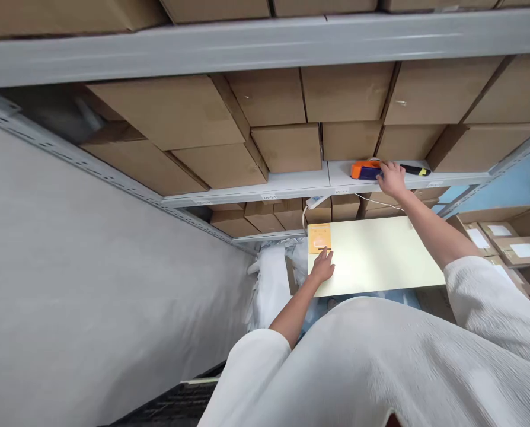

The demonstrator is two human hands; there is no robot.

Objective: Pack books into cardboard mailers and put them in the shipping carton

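My left hand [322, 268] rests at the left end of the pale yellow tabletop [380, 255], its fingers stretched out. Its fingertips touch the lower part of a flat orange-yellow packet [319, 236], where a short dark strip shows; whether that is print or a separate thing I cannot tell. My right hand [392, 179] reaches up to the shelf edge, fingers closed over the right end of an orange and dark purple object [365, 171] whose kind is unclear. Right of that hand lies a black and yellow utility knife [415, 170], partly hidden by it.
Cardboard boxes [347, 92] fill the grey metal shelf [256, 44] ahead. A white power strip [317, 202] with a cable hangs below the shelf edge. An open carton [520, 216] with smaller labelled boxes stands right. White sheeting [271, 279] lies left of the table, near a grey wall [114, 267].
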